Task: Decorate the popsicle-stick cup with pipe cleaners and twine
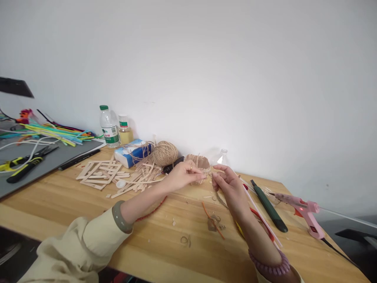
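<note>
My left hand [185, 173] is raised over the middle of the table, thumb and forefinger pinched together. Close beside it, my right hand [229, 184] also has its thumb and fingers brought together. Between the fingertips something thin and pale seems to run, too small to name. Just behind the left hand stands a small round wooden container [203, 162], partly hidden by that hand. A short orange pipe cleaner [212, 220] lies below the hands, across a greyish patch on the tabletop.
Craft sticks [103, 173], a twine ball [165, 153], a blue tissue pack [132, 152] and a water bottle [108, 127] stand left. At right lie a green utility knife [270, 208] and a pink glue gun [306, 212]. Pliers [29, 165] rest on a grey mat [79, 151].
</note>
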Demonstrator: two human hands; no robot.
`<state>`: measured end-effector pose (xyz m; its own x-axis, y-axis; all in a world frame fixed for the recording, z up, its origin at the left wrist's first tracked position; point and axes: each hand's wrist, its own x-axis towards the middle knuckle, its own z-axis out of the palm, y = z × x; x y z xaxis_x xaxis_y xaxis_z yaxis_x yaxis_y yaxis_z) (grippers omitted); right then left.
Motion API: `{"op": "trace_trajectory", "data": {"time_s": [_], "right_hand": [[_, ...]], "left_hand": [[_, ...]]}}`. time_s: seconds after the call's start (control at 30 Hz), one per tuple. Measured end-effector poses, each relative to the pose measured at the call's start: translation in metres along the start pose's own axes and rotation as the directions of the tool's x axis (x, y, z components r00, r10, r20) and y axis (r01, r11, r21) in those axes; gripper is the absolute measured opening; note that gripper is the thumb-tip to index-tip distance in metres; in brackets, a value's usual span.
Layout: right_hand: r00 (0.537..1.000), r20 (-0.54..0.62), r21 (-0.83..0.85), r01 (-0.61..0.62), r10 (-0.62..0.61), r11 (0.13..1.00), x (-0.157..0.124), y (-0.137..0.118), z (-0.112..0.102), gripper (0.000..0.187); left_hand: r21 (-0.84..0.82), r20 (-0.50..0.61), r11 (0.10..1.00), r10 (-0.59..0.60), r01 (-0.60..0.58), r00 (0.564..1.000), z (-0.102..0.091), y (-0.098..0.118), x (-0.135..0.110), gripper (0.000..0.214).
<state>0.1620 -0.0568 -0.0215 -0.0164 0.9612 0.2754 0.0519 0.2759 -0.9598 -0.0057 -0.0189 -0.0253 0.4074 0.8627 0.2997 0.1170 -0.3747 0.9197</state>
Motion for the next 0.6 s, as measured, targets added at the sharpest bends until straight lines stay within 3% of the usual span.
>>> {"op": "trace_trajectory", "data": {"time_s": [0.2,0.4,0.5,0.6], "right_hand": [[1.0,-0.003,-0.011,0.001,-0.001,1.0,0.001,0.005,0.0,0.026],[1.0,0.007,-0.046,0.002,-0.002,0.999,0.003,0.011,-0.005,0.024],[0.998,0.067,-0.099,0.015,-0.008,0.995,0.005,0.015,-0.008,0.023],[0.986,0.164,-0.17,0.045,-0.016,0.984,0.008,0.019,-0.009,0.025]], "left_hand": [[-0.1,0.227,0.992,-0.056,0.08,0.972,0.003,-0.013,0.002,0.023],[-0.188,0.168,0.975,-0.085,0.117,0.982,0.0,-0.005,-0.006,0.015],[-0.219,0.148,0.971,-0.066,0.098,0.987,-0.003,0.001,-0.011,0.018],[-0.265,0.198,0.955,-0.077,0.129,0.977,-0.004,0.002,-0.012,0.022]]}}
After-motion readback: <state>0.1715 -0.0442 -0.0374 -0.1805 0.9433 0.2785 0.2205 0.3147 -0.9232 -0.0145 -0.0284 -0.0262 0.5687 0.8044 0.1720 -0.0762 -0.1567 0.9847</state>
